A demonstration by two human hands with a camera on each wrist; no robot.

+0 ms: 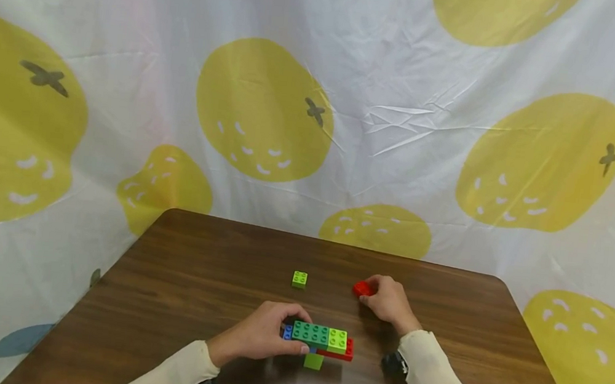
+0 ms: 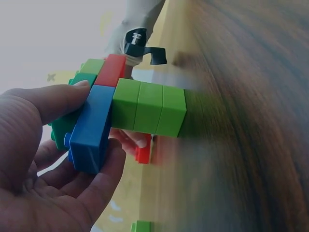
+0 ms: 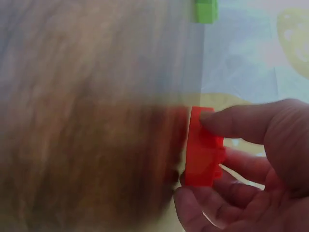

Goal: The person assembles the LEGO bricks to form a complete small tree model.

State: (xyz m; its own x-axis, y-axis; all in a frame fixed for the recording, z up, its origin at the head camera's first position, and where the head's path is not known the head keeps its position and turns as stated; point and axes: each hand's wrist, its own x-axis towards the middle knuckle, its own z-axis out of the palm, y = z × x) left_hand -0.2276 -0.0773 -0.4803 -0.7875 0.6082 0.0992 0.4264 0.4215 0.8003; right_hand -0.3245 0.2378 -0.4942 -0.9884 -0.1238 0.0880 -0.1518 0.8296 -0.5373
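My left hand (image 1: pixel 263 334) grips one end of a toy brick assembly, thumb on one side and fingers on the other. A dark green brick (image 1: pixel 310 333) and a lime brick (image 1: pixel 337 341) form its top layer, over a blue brick (image 2: pixel 91 123) and a red brick (image 2: pixel 111 70). Below them, a column of stacked lime bricks (image 2: pixel 150 107) reaches down close to the tabletop. Farther off and to the right, my right hand (image 1: pixel 390 302) pinches a loose red brick (image 3: pixel 200 157) between thumb and fingers, its studs facing up.
A loose lime brick (image 1: pixel 299 279) with its studs up sits on the brown wooden table (image 1: pixel 211 269), beyond the assembly and left of the right hand. Behind the table's far edge hangs a white curtain (image 1: pixel 379 143) with yellow fruit prints.
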